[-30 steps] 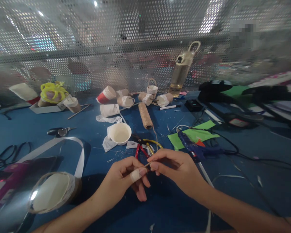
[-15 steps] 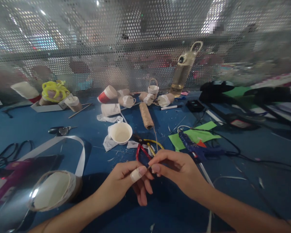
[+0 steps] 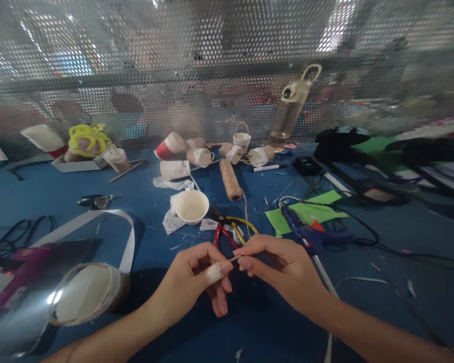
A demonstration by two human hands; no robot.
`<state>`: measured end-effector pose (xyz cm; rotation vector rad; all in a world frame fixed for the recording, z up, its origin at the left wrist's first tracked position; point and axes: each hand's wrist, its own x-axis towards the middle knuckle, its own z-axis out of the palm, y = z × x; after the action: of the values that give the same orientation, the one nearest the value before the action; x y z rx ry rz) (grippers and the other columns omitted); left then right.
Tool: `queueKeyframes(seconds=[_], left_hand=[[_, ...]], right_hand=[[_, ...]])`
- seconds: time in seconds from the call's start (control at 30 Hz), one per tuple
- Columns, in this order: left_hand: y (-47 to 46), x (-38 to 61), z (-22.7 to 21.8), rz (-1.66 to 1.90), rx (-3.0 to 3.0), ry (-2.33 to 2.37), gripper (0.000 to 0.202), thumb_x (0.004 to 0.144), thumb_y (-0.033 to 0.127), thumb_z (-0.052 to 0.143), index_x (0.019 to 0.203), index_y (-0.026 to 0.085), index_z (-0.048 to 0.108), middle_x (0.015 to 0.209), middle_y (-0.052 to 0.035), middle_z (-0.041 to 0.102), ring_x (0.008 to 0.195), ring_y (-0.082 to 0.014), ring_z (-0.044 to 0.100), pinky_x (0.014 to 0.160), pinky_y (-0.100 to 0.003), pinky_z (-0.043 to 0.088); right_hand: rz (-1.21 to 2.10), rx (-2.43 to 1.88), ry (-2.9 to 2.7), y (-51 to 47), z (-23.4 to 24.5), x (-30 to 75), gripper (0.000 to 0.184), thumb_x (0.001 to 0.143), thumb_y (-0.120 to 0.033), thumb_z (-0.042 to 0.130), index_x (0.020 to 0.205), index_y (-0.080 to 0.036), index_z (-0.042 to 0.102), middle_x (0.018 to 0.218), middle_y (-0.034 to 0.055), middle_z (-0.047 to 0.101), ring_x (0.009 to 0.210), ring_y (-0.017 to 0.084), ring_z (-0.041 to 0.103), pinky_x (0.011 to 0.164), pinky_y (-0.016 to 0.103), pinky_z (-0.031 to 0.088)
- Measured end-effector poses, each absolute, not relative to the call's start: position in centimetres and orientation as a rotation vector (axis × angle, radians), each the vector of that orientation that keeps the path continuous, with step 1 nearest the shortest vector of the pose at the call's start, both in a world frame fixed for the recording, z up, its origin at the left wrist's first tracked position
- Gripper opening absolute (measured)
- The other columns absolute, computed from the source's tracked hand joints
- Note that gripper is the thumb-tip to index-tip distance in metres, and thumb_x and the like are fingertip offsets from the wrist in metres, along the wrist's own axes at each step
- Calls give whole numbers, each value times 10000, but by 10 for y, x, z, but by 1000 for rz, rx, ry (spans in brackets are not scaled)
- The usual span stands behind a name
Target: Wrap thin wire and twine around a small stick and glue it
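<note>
Between my two hands a short stretch of brown twine [image 3: 235,258] shows. My left hand [image 3: 202,275], with a pale bandage round the thumb, pinches one end of it. My right hand [image 3: 274,259] pinches the other between thumb and forefinger. The twine runs back from my right hand to a spool of twine [image 3: 230,181] lying on the blue table. Just behind my fingers lie pliers [image 3: 220,233] with one red and one yellow handle, partly hidden by my hands. A white paper cup [image 3: 191,206] stands to the left of the pliers.
A blue glue gun [image 3: 306,227] lies on green paper [image 3: 335,197] at right, its cable trailing. A magenta glue gun [image 3: 20,272] and a twine-rimmed cup [image 3: 85,295] are at left. Small cups, a clear bottle [image 3: 289,113] and a perforated metal panel [image 3: 212,60] stand behind.
My fingertips have moved slightly apart, so more of the twine shows between them. The whole view has shifted a little.
</note>
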<state>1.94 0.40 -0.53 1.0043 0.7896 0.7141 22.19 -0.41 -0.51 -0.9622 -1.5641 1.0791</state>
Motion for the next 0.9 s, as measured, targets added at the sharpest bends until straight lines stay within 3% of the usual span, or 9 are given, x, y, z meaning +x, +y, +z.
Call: queueKeyframes(seconds=[0.23,0.9], left_hand=[[1,22,-2,796,1017,824,310,847,356,751,722,124,588,615,-10,686,430,-110,662,417,-177,531],[-2,20,-7,850,1207,972,217,827,294,769,759,130,644,672,-27,716,549,-136,710,541,-224,594]], right_hand=[[1158,-981,-1485,-5,-6,222,49,878,-233,712,863,-211,753,783,17,730,641,123,663,548,200,552],[1056,-1043,-1542,-4,-6,222,78,863,-253,726,800,-207,728,752,1,723,660,131,654,632,242,529]])
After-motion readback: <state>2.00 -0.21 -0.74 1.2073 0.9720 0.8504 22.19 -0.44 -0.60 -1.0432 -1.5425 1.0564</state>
